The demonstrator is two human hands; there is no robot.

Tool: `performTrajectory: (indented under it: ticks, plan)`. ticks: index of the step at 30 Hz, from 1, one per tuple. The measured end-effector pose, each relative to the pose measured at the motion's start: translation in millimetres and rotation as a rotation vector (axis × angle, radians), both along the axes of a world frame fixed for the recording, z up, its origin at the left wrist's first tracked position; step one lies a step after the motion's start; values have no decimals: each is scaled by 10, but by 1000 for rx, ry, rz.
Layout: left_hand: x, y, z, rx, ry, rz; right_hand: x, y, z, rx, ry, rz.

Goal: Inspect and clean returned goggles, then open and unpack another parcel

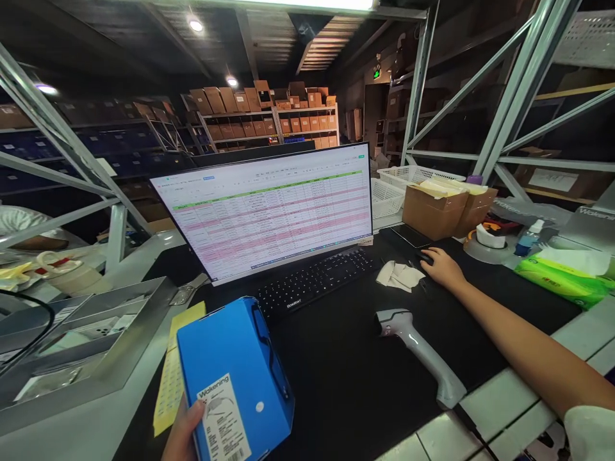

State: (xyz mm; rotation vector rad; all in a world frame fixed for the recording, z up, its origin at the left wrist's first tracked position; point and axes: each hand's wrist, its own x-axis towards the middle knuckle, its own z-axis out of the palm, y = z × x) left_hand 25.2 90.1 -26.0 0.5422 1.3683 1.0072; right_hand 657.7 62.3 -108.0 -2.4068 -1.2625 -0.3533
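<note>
My left hand [183, 432] grips a blue box [235, 378] with a white "Wakening" label, held low over the black desk mat [346, 384]. My right hand [442, 266] reaches out to the right of the black keyboard [312, 282] and rests, fingers curved, on a dark computer mouse [425, 256] that it mostly hides. A monitor [269, 211] showing a spreadsheet stands behind the keyboard. A grey handheld barcode scanner [418, 352] lies on the mat between my hands. A crumpled white cloth [398, 276] sits beside my right hand.
A yellow sticker sheet [175, 368] lies left of the blue box, by a metal tray [86, 346]. Brown cardboard boxes [435, 211], white baskets [387, 195], a tape roll [490, 237], a green tissue pack [562, 278] sit at right. Metal shelving surrounds the desk.
</note>
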Motion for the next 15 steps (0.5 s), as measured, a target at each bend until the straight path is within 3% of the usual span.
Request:
performTrajectory:
  ticks: [15]
  plan:
    - [-67, 27, -77, 10, -69, -26, 96, 5, -76, 40, -30, 92]
